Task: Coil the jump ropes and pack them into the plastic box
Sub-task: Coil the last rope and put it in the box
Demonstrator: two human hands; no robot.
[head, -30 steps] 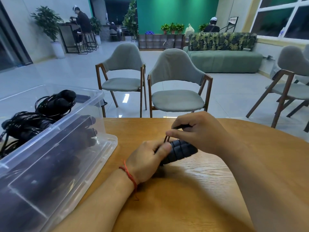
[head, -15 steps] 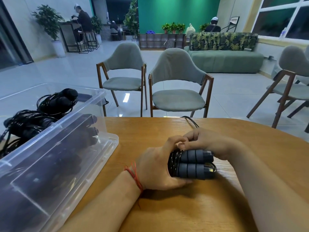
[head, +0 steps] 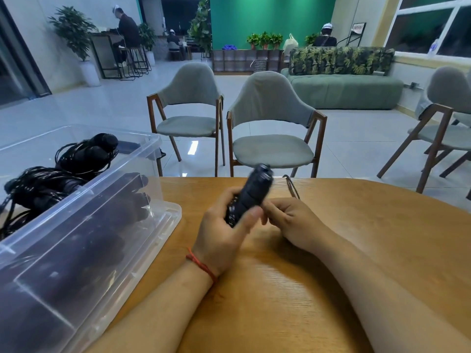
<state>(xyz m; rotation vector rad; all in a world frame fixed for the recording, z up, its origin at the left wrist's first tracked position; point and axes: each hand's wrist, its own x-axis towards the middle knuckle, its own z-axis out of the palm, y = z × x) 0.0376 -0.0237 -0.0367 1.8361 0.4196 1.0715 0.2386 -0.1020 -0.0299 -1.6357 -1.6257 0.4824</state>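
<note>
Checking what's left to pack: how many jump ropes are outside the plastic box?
1: the jump rope gripped in the left hand above the table, right hand on its cord. Others could lie hidden behind the plastic box.

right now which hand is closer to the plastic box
Left. The left hand, gripping the jump rope, is just right of the plastic box; the right hand sits beyond the rope, farther away.

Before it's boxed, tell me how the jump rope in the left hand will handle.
Its handles look stiff, likely easy to hold. The cord trailing over the table looks floppy and may unwind.
</note>
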